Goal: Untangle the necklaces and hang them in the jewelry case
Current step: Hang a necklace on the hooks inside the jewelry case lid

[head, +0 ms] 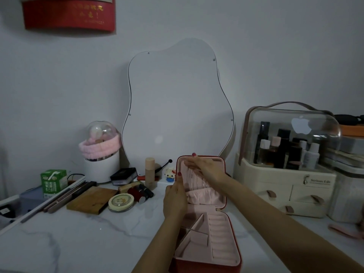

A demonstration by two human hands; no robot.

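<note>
red jewelry case, pink lining, marbled white tabletop

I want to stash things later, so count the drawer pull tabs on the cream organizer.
4: upper left, upper right, lower middle, and one partly visible lower right. More may be hidden.

- Jewelry case: red outside, pale pink lining; open on a white marble-look table, lid approx upright, base flat toward the viewer.
- Base: ring-roll rows on the right side, open compartments w/ dividers on the left.
- Lid: gathered pink pocket across the lower part, hook row near the top edge.
- Necklaces: a few thin pale chains hanging straight down inside the lid, side by side, lower ends reaching the pocket. Exact count and clasp details too fine to tell.
</note>
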